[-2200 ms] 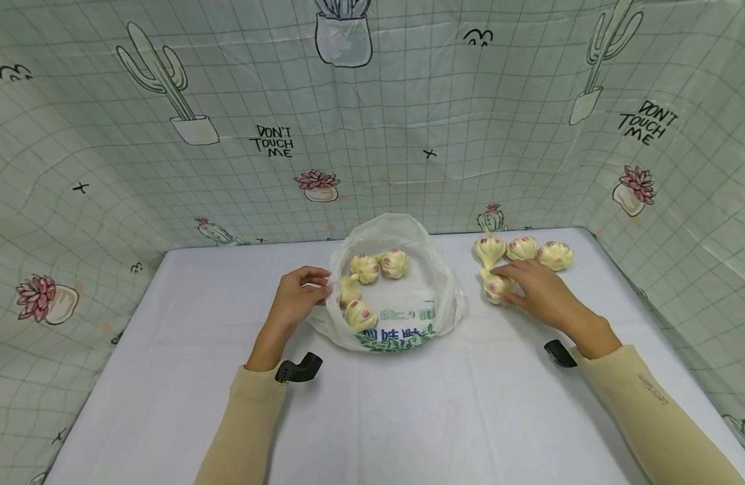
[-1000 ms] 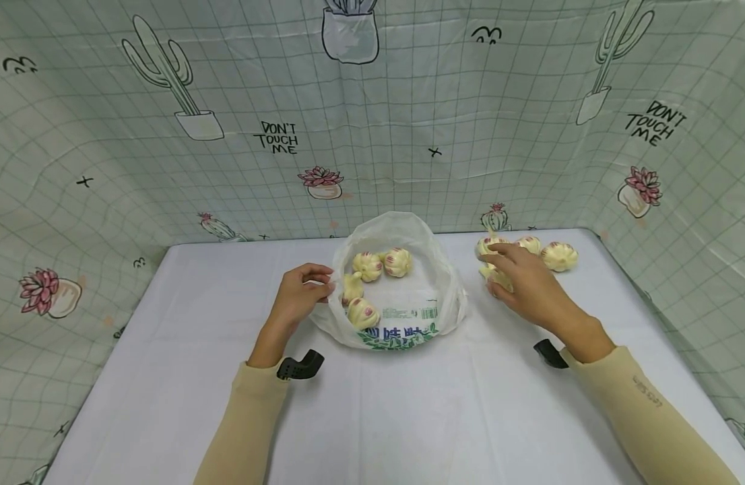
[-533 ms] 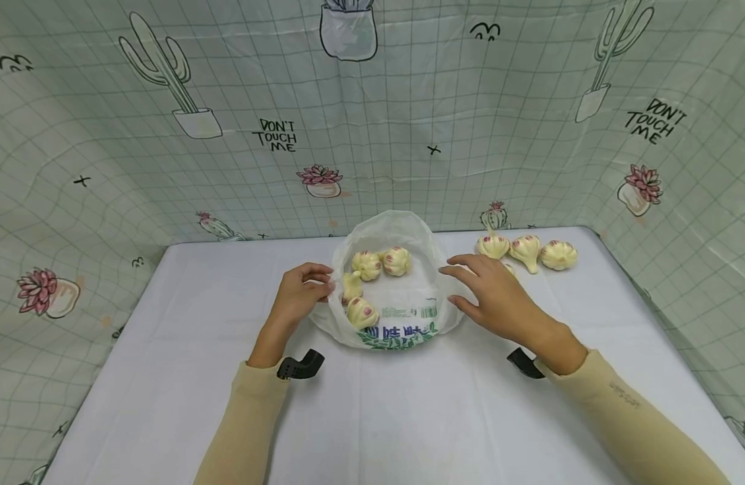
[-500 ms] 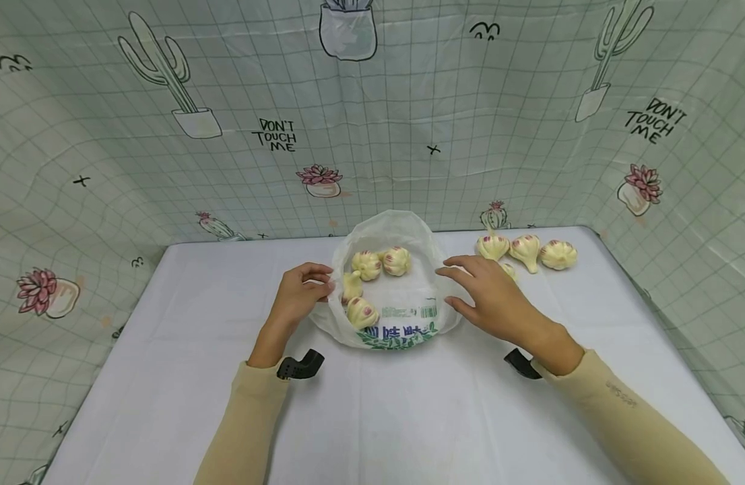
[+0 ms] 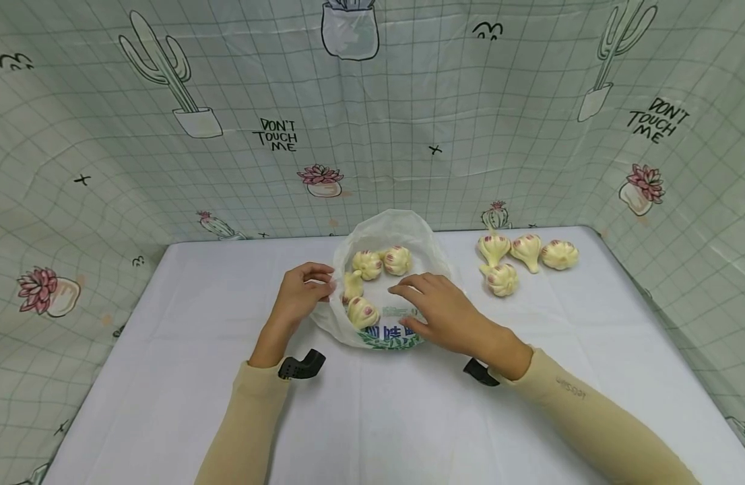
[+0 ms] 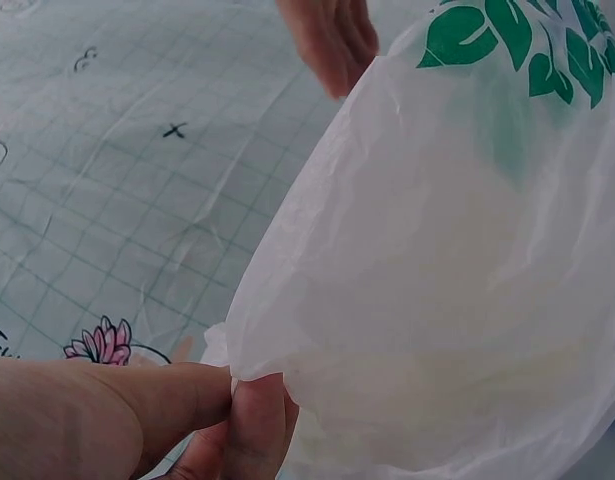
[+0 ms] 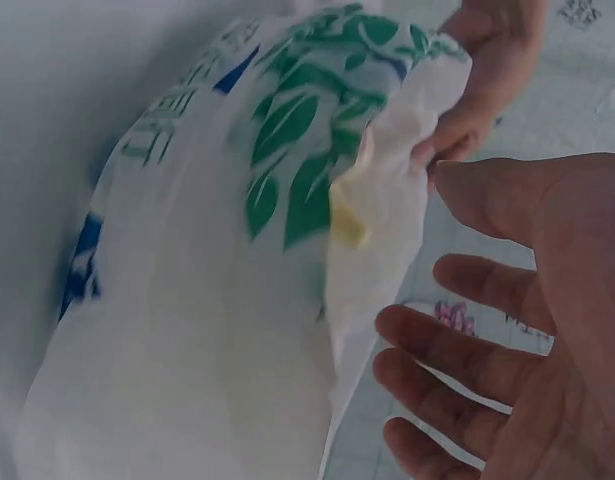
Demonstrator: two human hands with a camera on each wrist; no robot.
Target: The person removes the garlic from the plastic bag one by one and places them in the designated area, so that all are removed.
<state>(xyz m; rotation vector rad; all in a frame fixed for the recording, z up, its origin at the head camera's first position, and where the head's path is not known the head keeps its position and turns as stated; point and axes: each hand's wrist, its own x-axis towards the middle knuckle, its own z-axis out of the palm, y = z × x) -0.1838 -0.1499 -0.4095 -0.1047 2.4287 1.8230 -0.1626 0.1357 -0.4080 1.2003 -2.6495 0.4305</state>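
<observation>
A white plastic bag point(image 5: 392, 223) with green leaf print stands with its mouth spread in the middle of the table. Several garlic bulbs point(image 5: 363, 312) lie inside, along its left and back. My left hand point(image 5: 300, 296) pinches the bag's left rim between thumb and fingers, plain in the left wrist view. Over the bag's right part hovers my right hand point(image 5: 442, 311), fingers spread and holding nothing. In the right wrist view its fingers point(image 7: 457, 350) are apart from the bag. Outside, to the right, several more garlic bulbs point(image 5: 501, 279) sit in a cluster.
A white cloth covers the table point(image 5: 372, 417). Behind and at both sides hangs a checked curtain point(image 5: 372, 135) printed with cacti. A black wrist camera point(image 5: 481, 372) sits under the right wrist, another black camera point(image 5: 302, 364) by the left.
My right hand has left the garlic bulbs at the right and moved left over the bag. One bulb there now points its stem forward. The left hand stays on the rim.
</observation>
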